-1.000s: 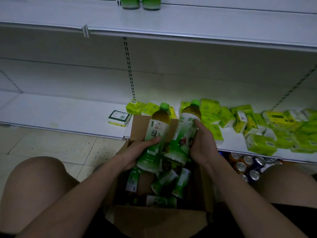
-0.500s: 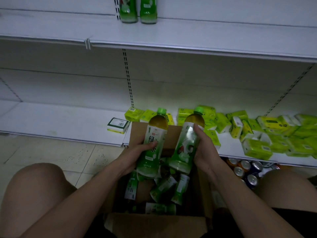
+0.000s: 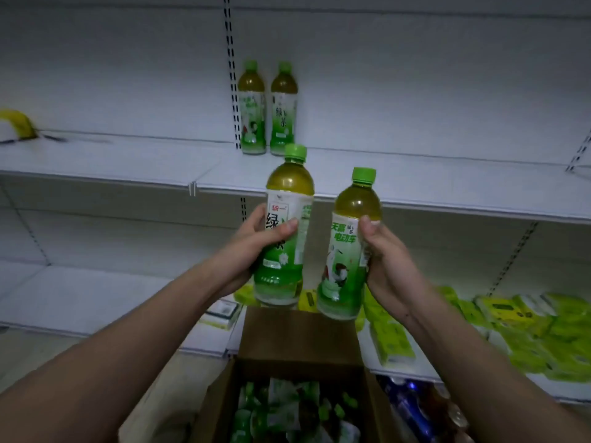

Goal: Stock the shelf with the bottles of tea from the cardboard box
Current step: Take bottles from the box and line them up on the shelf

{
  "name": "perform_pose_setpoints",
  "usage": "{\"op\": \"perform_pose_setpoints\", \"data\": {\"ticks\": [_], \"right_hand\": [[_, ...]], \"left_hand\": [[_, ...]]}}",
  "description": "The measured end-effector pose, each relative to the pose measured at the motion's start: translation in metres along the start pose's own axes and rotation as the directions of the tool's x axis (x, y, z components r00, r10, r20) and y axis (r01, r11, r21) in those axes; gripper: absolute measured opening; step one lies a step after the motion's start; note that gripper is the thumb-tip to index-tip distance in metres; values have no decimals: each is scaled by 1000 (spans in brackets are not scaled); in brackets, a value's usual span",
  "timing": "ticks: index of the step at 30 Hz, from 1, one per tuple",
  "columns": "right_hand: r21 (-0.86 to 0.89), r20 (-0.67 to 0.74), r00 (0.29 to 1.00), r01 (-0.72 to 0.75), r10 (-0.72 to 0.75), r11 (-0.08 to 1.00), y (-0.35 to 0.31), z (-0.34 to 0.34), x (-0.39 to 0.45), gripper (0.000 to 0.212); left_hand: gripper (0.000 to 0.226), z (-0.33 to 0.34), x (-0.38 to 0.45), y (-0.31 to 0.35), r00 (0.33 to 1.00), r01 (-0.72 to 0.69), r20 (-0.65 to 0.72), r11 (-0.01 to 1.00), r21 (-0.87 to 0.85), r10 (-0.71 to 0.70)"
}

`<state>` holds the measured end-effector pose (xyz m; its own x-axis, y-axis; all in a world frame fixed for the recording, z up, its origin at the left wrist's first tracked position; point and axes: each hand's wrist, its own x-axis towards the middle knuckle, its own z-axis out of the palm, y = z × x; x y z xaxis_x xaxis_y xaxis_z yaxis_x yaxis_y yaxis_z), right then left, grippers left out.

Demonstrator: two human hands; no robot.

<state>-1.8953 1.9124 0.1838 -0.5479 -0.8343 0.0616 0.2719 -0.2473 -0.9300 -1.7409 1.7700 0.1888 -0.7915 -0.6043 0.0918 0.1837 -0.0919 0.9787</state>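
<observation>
My left hand [image 3: 256, 247] grips a green-capped tea bottle [image 3: 286, 225] upright, held in front of the middle shelf's edge. My right hand [image 3: 388, 266] grips a second tea bottle [image 3: 348, 247], slightly lower and to the right. Two tea bottles [image 3: 268, 110] stand side by side at the back of the white middle shelf [image 3: 415, 174], beside the slotted upright. Below my arms the open cardboard box [image 3: 300, 334] holds several more bottles lying in a heap.
Yellow-green packets [image 3: 524, 330] are piled on the lowest shelf to the right of the box, with a small white carton [image 3: 220, 313] to its left. Cans [image 3: 412, 407] lie under that shelf. A yellow object [image 3: 17, 123] sits at the middle shelf's far left.
Both hands have lifted their bottles up out of the box to the height of the middle shelf. The view has tilted upward, bringing the two shelved bottles fully into sight.
</observation>
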Motion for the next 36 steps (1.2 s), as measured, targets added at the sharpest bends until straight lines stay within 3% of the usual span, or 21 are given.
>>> {"op": "perform_pose_setpoints", "data": {"ticks": [6,10,17,21,28,33,36], "right_hand": [[-91,-44,978,198,-203,976,-71,29,42,74],[-146,-123,953,258,-277,955,-102,37,73,59],[-230,-197,925,279,-326,932,-113,31,125,58],[-299,-154,928,284,-339,911,-109,24,149,56],[-449,-65,943,264,-327,853,-105,7,166,63],[-684,57,967,218,-247,696,-98,-8,154,71],[-743,56,969,201,-240,638,-87,-14,146,64]], "left_hand": [[63,-5,41,80,975,-199,-87,977,71,205],[51,-12,71,105,954,-233,-163,963,132,253],[54,-8,126,98,952,-183,-209,965,188,222],[65,-6,159,92,955,-173,-192,950,260,226],[62,-2,185,80,948,-176,-204,938,299,243],[81,-6,171,74,971,-99,-149,883,458,186],[90,-10,161,67,961,-93,-170,835,542,217]]}}
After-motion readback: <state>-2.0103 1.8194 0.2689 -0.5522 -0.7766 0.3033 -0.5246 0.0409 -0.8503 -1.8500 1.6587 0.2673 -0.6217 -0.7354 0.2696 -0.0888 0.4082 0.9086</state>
